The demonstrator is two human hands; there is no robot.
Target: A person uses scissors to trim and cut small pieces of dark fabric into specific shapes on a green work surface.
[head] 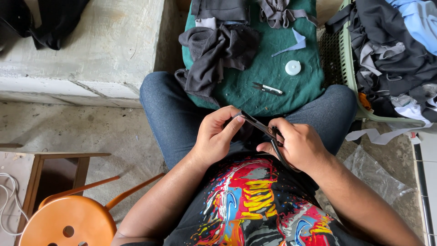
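Scissor handles (275,136) hidden inside the right hand (298,145), orange stool (68,223) cut off at bottom edge, laundry basket (348,68) cropped at right.

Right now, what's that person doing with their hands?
A person sits with a green cloth spread over their lap. Their right hand holds dark scissors, and their left hand pinches something small and dark at the blade tips; what it is cannot be told. On the cloth lie crumpled grey fabric, a small thread snip and a white round lid. A basket of clothes stands beside one knee, an orange stool by the other side.
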